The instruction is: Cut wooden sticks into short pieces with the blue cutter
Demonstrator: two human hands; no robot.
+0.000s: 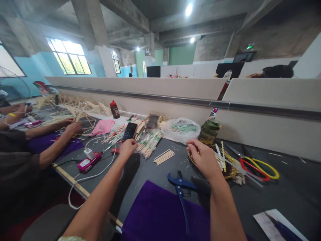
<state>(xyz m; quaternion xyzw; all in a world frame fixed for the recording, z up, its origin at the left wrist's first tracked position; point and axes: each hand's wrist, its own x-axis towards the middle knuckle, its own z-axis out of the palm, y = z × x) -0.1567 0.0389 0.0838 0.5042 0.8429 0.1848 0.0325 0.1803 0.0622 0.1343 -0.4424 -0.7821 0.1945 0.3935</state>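
Note:
My left hand (128, 148) is closed just below a dark smartphone (129, 131), left of the bundled wooden sticks (149, 144); what its fingers hold, if anything, is hidden. Over the near side of a yellow-rimmed basket (191, 160) is my right hand (202, 156), its fingers curled together, with nothing that I can make out in them. Between the two hands a small group of loose wooden sticks (164, 157) lies on the dark table. Closer to me, a blue pipe cutter (181, 183) rests partly on a purple cloth (155, 211).
Scissors (255, 167) with red and yellow handles lie to the right. A clear plastic bag (179, 130), a green jar (210, 130) and a brown bottle (114, 109) stand along the partition. At left are a power strip (89, 161) with a white cable and a co-worker's hands (72, 127) on stick frames.

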